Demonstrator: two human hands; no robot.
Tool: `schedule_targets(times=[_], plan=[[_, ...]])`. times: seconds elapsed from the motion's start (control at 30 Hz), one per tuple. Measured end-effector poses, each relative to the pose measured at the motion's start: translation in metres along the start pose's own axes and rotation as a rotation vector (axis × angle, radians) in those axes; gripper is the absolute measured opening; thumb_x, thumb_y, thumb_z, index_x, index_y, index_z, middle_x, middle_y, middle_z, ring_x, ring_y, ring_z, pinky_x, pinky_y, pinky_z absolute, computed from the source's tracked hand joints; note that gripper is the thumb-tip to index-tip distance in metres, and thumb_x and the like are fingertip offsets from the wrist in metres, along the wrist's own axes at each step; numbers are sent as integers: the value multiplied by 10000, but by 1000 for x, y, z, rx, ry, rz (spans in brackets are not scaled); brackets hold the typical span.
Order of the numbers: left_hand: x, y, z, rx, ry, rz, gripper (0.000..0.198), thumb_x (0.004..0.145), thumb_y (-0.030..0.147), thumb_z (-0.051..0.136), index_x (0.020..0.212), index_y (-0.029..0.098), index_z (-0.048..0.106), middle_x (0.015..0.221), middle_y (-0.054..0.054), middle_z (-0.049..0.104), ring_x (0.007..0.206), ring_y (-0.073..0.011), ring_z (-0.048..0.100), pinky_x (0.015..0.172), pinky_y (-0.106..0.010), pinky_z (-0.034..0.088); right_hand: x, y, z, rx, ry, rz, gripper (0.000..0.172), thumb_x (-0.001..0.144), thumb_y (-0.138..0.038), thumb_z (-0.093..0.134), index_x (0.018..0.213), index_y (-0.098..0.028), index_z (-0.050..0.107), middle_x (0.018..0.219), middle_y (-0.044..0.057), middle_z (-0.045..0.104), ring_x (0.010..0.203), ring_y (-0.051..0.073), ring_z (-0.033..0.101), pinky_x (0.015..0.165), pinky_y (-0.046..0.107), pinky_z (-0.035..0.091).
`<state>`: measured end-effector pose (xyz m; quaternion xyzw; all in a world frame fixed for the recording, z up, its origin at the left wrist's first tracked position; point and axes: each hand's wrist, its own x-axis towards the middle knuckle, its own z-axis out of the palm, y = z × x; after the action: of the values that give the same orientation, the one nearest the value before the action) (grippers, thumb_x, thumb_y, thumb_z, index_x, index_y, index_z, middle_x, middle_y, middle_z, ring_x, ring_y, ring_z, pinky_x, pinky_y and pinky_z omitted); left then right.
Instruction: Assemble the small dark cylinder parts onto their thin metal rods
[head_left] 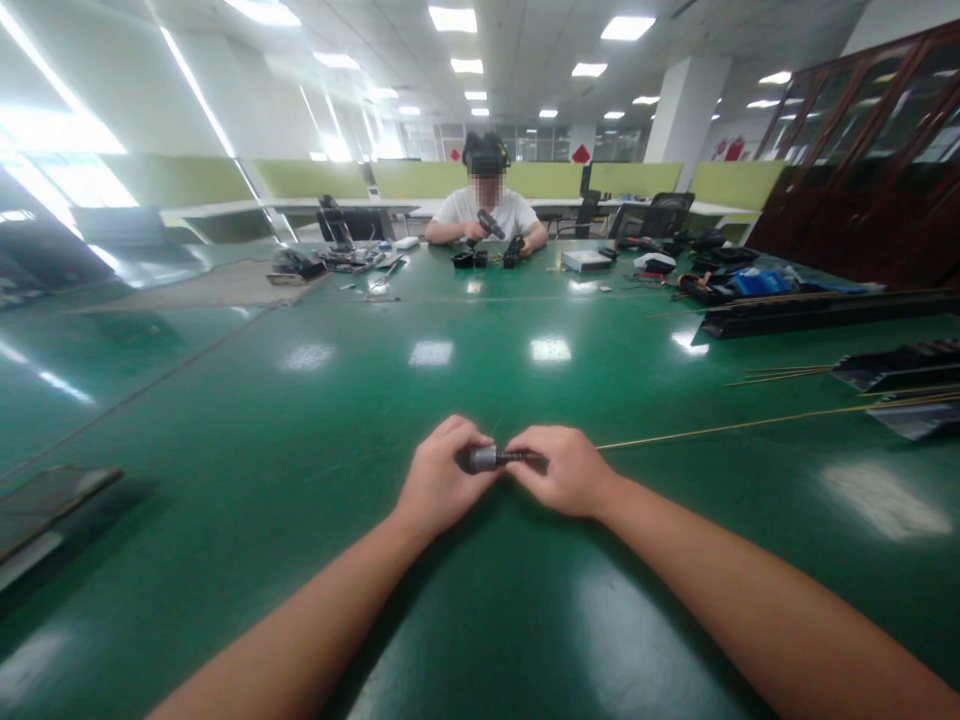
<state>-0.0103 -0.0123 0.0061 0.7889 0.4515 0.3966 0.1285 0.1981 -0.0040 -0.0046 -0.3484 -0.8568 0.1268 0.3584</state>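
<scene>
My left hand (439, 478) and my right hand (564, 468) meet over the green table (300, 420), both closed around one small dark cylindrical part (491, 459). Its grey rounded end sits in my left fingers and its thin black end runs into my right fingers. Both fists rest on or just above the tabletop. A long thin brass-coloured rod (750, 425) lies on the table to the right of my right hand, running off toward the right edge.
Across the table a person in a white shirt (487, 212) handles a dark tool among small parts. Black trays (892, 368) and thin rods lie at the right. A flat dark panel (45, 505) sits at the left edge. Wooden cabinets (870, 150) stand far right.
</scene>
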Motion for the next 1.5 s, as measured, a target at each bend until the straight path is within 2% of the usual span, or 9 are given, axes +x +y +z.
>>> schedule_targets(times=[0.3, 0.77, 1.5], plan=[[-1, -2, 0, 11, 9, 7, 129, 753, 194, 742, 831, 189, 639, 868, -9, 591, 828, -148, 566, 733, -268, 445, 1, -3, -1, -23, -4, 34, 137, 866, -307, 656, 940, -199, 699, 886, 37, 724, 780, 177, 648, 743, 282, 461], [0, -2, -2, 38, 31, 6, 138, 774, 256, 748, 823, 189, 638, 871, -14, 603, 821, -149, 574, 723, -274, 454, 1, -3, 0, -56, 16, 79, 124, 878, -303, 640, 919, -200, 695, 857, 31, 718, 764, 173, 639, 733, 279, 450], [1, -7, -6, 77, 81, -3, 126, 747, 192, 739, 837, 187, 651, 881, -28, 609, 839, -165, 583, 742, -275, 467, 3, -4, -5, -73, 6, 123, 121, 898, -290, 608, 908, -198, 687, 827, 30, 693, 747, 165, 613, 718, 274, 428]])
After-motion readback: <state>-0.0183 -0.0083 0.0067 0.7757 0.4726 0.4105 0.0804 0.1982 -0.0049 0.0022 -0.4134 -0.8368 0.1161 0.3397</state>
